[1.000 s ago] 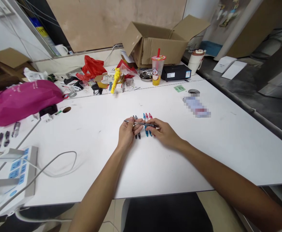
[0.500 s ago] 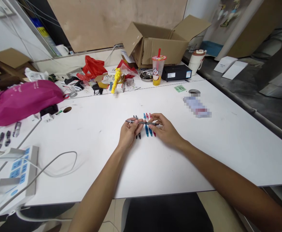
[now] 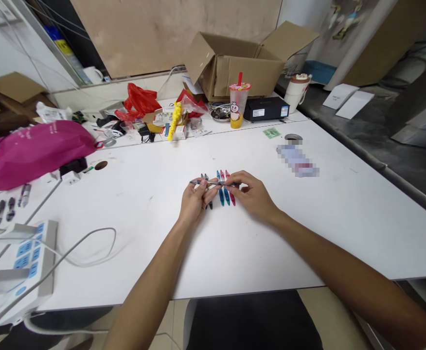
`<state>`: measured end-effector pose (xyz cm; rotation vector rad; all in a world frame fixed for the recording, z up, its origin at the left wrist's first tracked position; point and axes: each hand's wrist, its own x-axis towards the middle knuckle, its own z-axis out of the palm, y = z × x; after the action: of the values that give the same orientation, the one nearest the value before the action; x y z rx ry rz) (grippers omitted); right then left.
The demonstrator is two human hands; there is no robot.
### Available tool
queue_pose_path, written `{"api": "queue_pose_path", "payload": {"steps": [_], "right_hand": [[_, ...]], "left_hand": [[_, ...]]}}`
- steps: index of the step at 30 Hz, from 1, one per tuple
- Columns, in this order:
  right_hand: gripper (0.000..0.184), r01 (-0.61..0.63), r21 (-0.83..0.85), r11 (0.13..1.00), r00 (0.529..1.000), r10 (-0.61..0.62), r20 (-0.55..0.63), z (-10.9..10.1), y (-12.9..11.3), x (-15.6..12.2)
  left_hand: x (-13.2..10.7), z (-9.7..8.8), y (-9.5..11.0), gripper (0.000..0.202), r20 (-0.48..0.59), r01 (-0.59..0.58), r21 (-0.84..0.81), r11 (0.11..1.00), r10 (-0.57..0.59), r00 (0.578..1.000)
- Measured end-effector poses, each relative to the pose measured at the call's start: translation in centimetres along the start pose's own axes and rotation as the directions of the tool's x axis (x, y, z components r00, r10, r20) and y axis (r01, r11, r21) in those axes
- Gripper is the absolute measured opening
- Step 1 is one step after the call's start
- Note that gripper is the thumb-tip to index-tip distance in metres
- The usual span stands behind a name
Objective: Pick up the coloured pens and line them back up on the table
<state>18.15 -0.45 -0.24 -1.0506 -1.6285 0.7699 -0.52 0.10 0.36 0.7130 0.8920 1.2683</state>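
Pens (image 3: 226,197) lie side by side on the worktop (image 3: 257,257). Power strip (image 3: 24,261) at left front, bag (image 3: 41,153) behind it. Cup (image 3: 236,108) stands at rear, before an open carton (image 3: 247,75); box (image 3: 267,108) to cup's right, then flask (image 3: 296,95).

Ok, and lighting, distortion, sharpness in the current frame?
Head view: mostly even light on the white table, faint shadow by the looped cable; head view: edges look stretched, wide-angle style; head view: a pixelated patch masks something on the right; head view: the dark pen held by left hand and right hand shows little detail.
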Motion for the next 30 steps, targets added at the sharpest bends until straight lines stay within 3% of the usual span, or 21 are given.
{"api": "queue_pose_path", "payload": {"steps": [8,12,15,19,25,30], "right_hand": [[0.017,0.15,-0.032,0.988,0.987,-0.148,0.057,-0.4,0.1,0.0],[0.028,0.365,-0.066,0.929,0.928,-0.358,0.1,-0.6,0.2,0.0],[0.03,0.437,-0.089,0.895,0.898,-0.428,0.101,-0.9,0.3,0.1],[0.022,0.372,-0.071,0.926,0.928,-0.368,0.064,-1.1,0.1,0.2],[0.016,0.128,-0.001,0.992,0.992,-0.128,-0.013,-1.5,-0.2,0.4],[0.024,-0.021,0.11,0.994,0.993,0.033,-0.111,-2.4,0.0,1.1]], "left_hand": [[0.1,0.0,0.0,0.02,-0.054,0.049,0.026,0.998,-0.048,0.997],[0.2,-0.1,0.0,0.024,-0.093,0.088,0.035,0.996,-0.084,0.992],[0.4,-0.2,0.1,0.024,-0.15,0.097,-0.002,0.995,-0.096,0.984],[0.4,-0.1,0.5,0.019,-0.199,0.057,-0.071,0.996,-0.07,0.977],[0.3,0.0,1.3,0.011,-0.252,0.009,-0.135,0.991,-0.043,0.967],[0.6,-0.5,1.6,0.009,-0.31,-0.039,-0.158,0.987,-0.012,0.951]]}}
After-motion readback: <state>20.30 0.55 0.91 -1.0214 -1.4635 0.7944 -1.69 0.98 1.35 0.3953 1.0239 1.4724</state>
